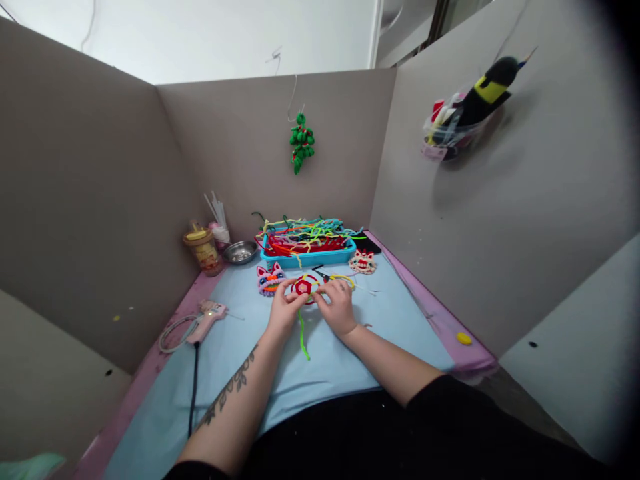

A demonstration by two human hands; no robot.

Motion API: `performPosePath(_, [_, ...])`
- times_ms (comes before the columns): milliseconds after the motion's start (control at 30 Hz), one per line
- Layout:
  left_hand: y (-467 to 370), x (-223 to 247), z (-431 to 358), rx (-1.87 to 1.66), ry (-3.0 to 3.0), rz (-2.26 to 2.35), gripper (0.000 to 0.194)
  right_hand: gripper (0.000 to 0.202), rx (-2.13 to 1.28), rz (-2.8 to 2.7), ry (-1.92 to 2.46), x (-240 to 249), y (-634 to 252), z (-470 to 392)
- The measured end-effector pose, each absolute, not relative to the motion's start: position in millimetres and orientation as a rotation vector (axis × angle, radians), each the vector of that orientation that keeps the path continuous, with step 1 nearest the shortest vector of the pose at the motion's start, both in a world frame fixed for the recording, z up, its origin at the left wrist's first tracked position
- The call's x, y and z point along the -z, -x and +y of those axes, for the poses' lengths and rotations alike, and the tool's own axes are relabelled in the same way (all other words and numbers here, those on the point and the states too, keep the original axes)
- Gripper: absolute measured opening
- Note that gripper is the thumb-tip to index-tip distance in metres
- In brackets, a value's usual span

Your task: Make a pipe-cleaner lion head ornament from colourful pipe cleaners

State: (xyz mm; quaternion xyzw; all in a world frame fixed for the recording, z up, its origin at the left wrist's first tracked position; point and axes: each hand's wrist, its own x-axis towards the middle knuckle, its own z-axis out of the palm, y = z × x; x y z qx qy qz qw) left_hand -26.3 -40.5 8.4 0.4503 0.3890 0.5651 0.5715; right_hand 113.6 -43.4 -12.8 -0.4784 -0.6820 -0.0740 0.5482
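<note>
A round red, white and yellow yarn piece [303, 286] is held up between my two hands above the blue cloth. My left hand [286, 308] is closed on its left edge, thumb in front. Fingers of my right hand [339, 307] pinch its right edge. From its underside a bright green strand [303, 337] hangs down to the cloth. Just behind my right hand lie yellow-handled scissors [343, 280], partly covered. A pink and purple yarn animal face [271, 280] sits to the left of the piece, and a cream and red one [363, 262] lies to the right.
A blue tray [315, 259] heaped with colored strands stands at the back, beside a metal bowl [241, 252] and a lidded cup [203, 250]. At left rests a pink glue gun [207, 321] with its cord. Grey panels enclose the table; a pouch [457, 123] hangs right.
</note>
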Motion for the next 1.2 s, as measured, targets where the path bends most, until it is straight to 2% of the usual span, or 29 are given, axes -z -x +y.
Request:
performPosePath(500, [27.0,-2.7,-39.4,-1.331,-1.094,0.912,0.062,0.013,-0.028,-1.661,0.943,19.7,-109.3,-39.9])
performPosePath(733, [28.6,3.5,-36.1,-1.331,-1.124,0.891,0.060,0.009,-0.245,-1.581,1.009,19.7,-108.0,-40.0])
performPosePath(967, [27.4,4.3,-34.9,-1.369,-1.142,0.903,0.058,0.010,-0.248,-1.600,1.017,21.1,-109.7,-35.5])
performPosePath(1100, [29.6,4.2,-30.2,-1.491,-1.079,0.961,0.058,0.032,-0.273,-1.628,0.936,23.1,-112.1,-39.0])
performPosePath(1200, [32.6,6.6,-26.1,-1.553,-1.001,0.990,0.060,0.041,-0.289,-1.785,0.865,25.9,-111.9,-43.6])
